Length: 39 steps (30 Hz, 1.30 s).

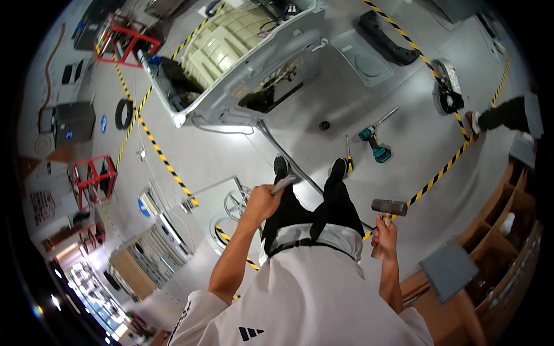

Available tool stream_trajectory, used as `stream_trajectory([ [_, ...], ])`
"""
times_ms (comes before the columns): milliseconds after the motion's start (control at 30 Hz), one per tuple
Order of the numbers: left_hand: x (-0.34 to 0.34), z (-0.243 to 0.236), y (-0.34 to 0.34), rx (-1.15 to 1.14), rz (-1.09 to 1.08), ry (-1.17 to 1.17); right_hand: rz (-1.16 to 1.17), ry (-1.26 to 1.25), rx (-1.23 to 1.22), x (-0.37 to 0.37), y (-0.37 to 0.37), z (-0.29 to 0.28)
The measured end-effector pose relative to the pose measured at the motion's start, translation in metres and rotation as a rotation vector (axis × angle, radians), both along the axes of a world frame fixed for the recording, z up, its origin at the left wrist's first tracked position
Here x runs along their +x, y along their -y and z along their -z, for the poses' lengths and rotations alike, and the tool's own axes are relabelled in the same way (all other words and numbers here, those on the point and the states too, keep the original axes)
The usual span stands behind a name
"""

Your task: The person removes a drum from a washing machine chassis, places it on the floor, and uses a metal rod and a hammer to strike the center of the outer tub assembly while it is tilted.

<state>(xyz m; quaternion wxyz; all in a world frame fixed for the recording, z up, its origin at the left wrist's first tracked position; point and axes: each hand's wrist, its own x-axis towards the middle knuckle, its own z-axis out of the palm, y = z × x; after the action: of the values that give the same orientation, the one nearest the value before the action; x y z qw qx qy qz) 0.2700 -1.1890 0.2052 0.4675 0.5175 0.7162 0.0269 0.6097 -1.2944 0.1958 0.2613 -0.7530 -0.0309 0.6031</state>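
My left hand (264, 200) is closed round a short grey metal bar (284, 184), whose end sticks out above the fist; its exact kind I cannot make out. In my right hand (385, 235) is a hammer (389, 207), gripped by its wooden handle with the heavy metal head up. Ahead of my feet stands an opened washing machine (248, 75) with a grey metal cabinet and a cream plastic tub (222, 43). A grey hose (288, 158) runs from it across the floor between my shoes.
On the floor ahead to the right lie a teal cordless drill (376, 141), a yellow-black screwdriver (349, 154) and a small round black part (325, 125). Further off are a grey panel (362, 57) and a black curved part (388, 37). A person's leg (502, 118) shows at right, near wooden shelving (496, 248).
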Motion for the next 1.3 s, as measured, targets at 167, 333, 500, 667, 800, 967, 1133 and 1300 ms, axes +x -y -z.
stream_trajectory([
  [167,0.012,0.016,-0.047,0.037,0.302,0.085,0.169,-0.011,-0.026,-0.045,0.023,0.015],
  [333,0.010,0.031,-0.057,0.137,0.545,0.102,0.253,-0.109,-0.129,-0.090,0.047,0.028],
  [500,0.016,0.017,-0.063,0.131,0.743,0.118,0.239,-0.152,-0.185,-0.100,0.033,0.029],
  [667,0.038,0.008,-0.056,0.058,0.674,0.148,0.237,-0.126,-0.178,-0.073,0.017,0.038],
  [800,0.057,0.001,-0.061,-0.020,0.674,0.181,0.310,-0.096,-0.074,-0.047,0.023,0.060],
  [967,0.050,0.022,-0.054,-0.078,0.695,0.128,0.338,-0.034,-0.123,-0.035,0.015,0.054],
  [1133,0.020,0.016,-0.054,-0.179,0.728,0.025,0.404,-0.074,-0.149,-0.058,0.025,0.052],
  [1300,-0.023,0.009,-0.056,-0.203,0.747,0.186,0.409,-0.158,-0.142,-0.096,0.033,0.063],
])
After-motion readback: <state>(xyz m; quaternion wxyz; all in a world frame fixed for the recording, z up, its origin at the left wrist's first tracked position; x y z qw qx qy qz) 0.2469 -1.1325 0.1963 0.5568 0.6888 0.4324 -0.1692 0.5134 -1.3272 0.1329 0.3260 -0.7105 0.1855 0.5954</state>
